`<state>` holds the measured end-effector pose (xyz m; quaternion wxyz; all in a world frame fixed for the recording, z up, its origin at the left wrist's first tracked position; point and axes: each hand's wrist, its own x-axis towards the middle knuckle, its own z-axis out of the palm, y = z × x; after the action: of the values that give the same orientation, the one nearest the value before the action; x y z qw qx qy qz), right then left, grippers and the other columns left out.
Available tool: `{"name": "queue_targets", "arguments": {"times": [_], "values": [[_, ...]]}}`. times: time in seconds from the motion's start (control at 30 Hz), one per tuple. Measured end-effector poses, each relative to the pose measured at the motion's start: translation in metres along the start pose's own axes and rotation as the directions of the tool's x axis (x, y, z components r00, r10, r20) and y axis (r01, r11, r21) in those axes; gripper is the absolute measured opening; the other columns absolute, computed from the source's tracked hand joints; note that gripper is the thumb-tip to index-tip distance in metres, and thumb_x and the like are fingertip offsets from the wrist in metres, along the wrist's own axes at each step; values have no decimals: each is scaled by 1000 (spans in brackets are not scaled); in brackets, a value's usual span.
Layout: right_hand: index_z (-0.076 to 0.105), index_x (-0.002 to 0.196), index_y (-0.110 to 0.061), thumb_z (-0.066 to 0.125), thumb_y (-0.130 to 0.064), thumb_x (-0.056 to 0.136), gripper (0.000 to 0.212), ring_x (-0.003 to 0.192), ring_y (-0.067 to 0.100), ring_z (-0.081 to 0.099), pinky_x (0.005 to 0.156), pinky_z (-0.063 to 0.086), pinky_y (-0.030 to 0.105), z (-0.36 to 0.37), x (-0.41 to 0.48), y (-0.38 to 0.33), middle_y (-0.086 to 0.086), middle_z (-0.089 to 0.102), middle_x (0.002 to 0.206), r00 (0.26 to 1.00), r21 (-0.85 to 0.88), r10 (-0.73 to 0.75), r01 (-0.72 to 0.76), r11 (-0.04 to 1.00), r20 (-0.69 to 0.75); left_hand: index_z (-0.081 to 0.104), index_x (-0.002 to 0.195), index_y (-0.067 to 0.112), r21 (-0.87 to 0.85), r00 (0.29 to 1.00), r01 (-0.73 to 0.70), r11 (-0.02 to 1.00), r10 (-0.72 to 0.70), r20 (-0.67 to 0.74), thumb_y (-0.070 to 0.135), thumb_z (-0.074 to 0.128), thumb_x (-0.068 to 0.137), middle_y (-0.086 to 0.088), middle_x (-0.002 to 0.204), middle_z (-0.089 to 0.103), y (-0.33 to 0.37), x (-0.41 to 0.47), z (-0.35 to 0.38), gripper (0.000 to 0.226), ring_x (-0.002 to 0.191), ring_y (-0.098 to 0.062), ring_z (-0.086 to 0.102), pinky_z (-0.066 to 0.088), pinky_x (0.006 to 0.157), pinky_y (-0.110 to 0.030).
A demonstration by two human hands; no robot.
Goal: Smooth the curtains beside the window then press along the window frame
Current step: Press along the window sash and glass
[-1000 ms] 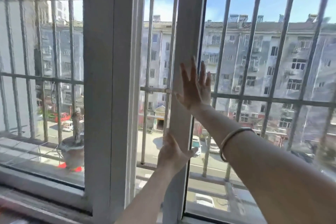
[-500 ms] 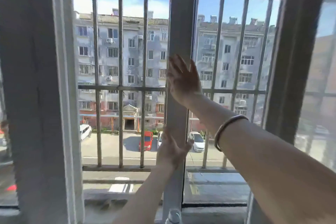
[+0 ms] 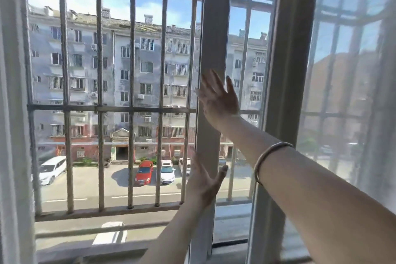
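Head cam view: the window frame's middle upright [image 3: 214,28] runs straight up and down, long axis vertical, a bit right of centre. Both hands are flat on it, nothing gripped. The right hand [image 3: 218,100] sits higher up that upright, fingers spread and pointing up, palm against it. The left hand [image 3: 202,182] is lower on the same upright, also spread wide, thumb sticking out to the right. There's a thin bracelet [image 3: 267,156] on the right forearm.

Right of the upright is a second, darker frame post [image 3: 285,70], and past that a sheer white curtain [image 3: 353,92] hanging down. Another curtain edge [image 3: 10,113] is far left of the upright. Outside the glass are metal security bars [image 3: 132,70], then a grey apartment block [image 3: 107,60] and a red car [image 3: 144,172] parked below.
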<state>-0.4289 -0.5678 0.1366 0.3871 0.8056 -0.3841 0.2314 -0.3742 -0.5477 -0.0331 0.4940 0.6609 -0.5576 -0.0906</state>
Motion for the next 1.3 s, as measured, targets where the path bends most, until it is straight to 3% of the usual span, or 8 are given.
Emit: {"name": "queue_targets", "arguments": {"times": [0.47,0.7,0.87,0.93,1.03,1.1,1.2,1.3], "values": [[13,148,-21,30,-15,100,51,144,25,-14,113,-9,49,18,-18,57,-1,-8,158,992,-95,106,-99,990,72,-10,144,13,-130,993,-37,991,51,107,64,40,81,-11,157,-1,37,14,61,95,143,-27,9,18,115,-42],[0,147,-10,26,-25,102,55,145,23,-9,115,-8,43,31,-23,76,5,-4,158,975,-403,141,-61,913,172,-8,144,10,-140,980,-16,990,44,196,63,34,84,-17,156,6,50,25,87,91,142,-31,14,17,116,-43],[9,147,-5,21,-36,101,57,145,27,-7,116,-2,43,33,-21,80,13,-2,157,958,-658,181,12,753,224,-8,144,10,-131,958,-64,989,97,269,62,27,85,-12,156,0,52,34,94,86,143,-26,10,15,116,-40],[15,146,-6,25,-42,99,61,145,28,-7,116,-2,44,32,-19,79,14,0,157,941,-702,214,33,712,261,-5,145,10,-160,950,-74,984,119,288,69,27,82,-11,157,0,55,34,94,91,144,-23,8,14,115,-36],[15,146,-7,26,-48,98,65,144,30,-7,115,-3,46,31,-18,76,14,2,157,919,-726,239,70,684,314,-3,145,12,-211,938,-47,976,116,326,95,14,45,-9,156,0,56,34,87,131,144,-23,7,13,115,-37],[14,147,-7,30,-47,98,65,144,29,-7,115,-3,46,29,-20,74,14,2,157,923,-750,231,86,656,308,-1,145,13,-260,927,-31,965,125,353,91,17,50,-9,157,2,55,35,82,125,143,-23,8,12,115,-38],[12,147,-5,32,-38,100,61,144,30,-5,115,-3,45,25,-20,74,15,2,157,928,-718,230,55,694,294,2,146,13,-287,904,-38,957,156,398,80,25,72,-9,157,4,52,37,75,103,143,-24,10,12,115,-40],[11,147,-5,33,-34,99,60,145,31,-3,116,-4,46,19,-16,68,16,4,157,920,-542,242,-38,840,309,7,146,16,-263,894,-58,963,167,415,75,24,71,-8,156,11,49,36,65,97,142,-25,16,16,114,-43]]}}
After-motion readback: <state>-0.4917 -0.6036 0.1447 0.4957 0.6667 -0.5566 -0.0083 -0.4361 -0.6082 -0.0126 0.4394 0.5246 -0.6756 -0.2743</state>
